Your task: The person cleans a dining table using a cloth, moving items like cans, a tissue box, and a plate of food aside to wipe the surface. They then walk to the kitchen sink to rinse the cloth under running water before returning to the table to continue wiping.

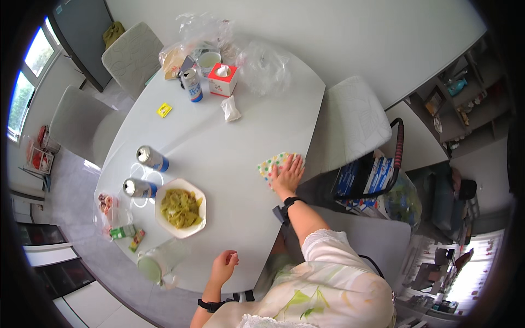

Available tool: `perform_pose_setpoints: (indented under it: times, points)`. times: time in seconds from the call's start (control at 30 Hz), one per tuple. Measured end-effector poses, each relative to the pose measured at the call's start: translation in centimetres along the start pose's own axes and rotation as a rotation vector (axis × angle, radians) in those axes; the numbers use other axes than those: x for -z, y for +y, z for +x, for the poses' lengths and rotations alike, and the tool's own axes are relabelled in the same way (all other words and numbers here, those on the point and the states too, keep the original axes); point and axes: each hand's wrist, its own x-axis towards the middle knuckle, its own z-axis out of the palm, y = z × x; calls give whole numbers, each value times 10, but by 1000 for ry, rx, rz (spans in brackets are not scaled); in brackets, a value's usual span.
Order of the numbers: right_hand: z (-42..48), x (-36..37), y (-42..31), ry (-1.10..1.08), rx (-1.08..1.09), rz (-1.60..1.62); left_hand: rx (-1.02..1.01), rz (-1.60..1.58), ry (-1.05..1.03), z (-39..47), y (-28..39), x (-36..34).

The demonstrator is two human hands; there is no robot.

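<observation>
Under the spread fingers of my right hand (289,174) lies a white cloth with coloured dots (270,166), pressed flat on the white table (242,151) at its right edge. My left hand (225,264) hovers at or over the table's near edge, fingers loosely curled; whether anything is in them cannot be told. Left of centre, an octagonal bowl (160,219) holds green food. Two drink cans, one (151,158) behind the other (139,188), stand beside it with plastic can rings (155,177).
A tissue box (222,86), another can (192,85), a crumpled tissue (230,109), a yellow packet (164,110) and clear plastic bags (264,67) are at the far end. A clear jug (158,260) stands near left. Chairs (352,119) surround the table.
</observation>
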Motion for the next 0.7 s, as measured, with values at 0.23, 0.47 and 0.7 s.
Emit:
perform_pose_setpoints:
  times: [0.23, 0.47, 0.7]
  points:
    - [233, -58, 56, 23, 74, 43, -67, -82, 112, 139, 98, -43]
    - [437, -91, 83, -17, 234, -44, -381, 118, 347, 312, 227, -97]
    - [474, -87, 81, -146, 751, 106, -555, 785, 723, 444, 376, -142]
